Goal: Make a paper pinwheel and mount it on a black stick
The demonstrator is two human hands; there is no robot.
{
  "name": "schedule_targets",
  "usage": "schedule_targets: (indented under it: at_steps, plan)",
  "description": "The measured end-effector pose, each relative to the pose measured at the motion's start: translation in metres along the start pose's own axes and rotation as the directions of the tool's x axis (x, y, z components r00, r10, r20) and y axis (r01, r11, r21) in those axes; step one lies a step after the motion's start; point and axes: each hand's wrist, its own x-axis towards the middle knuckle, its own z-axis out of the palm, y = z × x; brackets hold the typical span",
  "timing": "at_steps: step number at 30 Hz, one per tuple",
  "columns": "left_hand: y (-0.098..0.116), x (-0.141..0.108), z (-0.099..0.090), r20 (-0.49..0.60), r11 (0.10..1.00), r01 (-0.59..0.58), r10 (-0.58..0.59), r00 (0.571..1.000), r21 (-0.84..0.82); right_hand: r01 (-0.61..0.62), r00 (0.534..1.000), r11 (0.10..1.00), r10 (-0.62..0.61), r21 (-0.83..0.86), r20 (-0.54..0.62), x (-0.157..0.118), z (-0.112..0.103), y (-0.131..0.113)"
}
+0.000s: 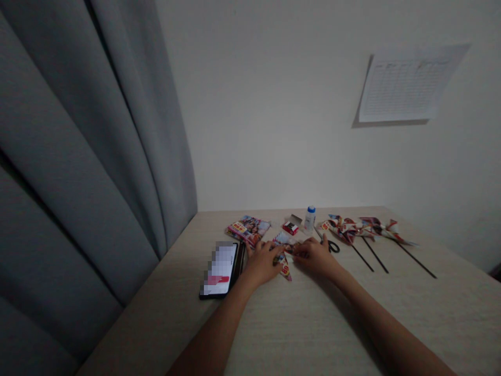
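Observation:
My left hand [260, 263] and my right hand [313, 256] meet at the middle of the table, with their fingertips pinching a folded piece of glossy printed paper [284, 266] from both sides. Its red, white and blue print is partly hidden under my fingers. Just past my right fingers lie black-handled scissors [332, 246]. Beyond my left hand is a stack of colourful printed sheets [248, 231].
A phone [218, 270] with a blurred screen lies at the left, beside thin black sticks [241, 258]. A white bottle with a blue cap [310, 219] and a small red box [290, 227] stand at the back. Several paper pinwheels on black sticks [364, 230] lie right.

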Motion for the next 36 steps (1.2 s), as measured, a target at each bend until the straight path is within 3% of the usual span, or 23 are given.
schedule_targets:
  at_steps: [18,36]
  plan:
    - [0.0041,-0.0012,-0.0052,0.052,0.998,0.019,-0.022,0.998,0.057,-0.015,0.999,0.999,0.016,-0.032,0.027,-0.0002,-0.0019,-0.0009]
    - [0.0025,-0.0012,-0.0024,0.017,0.999,0.005,-0.006,1.000,0.045,-0.013,1.000,1.000,0.014,-0.027,0.026,-0.0001,-0.0023,-0.0007]
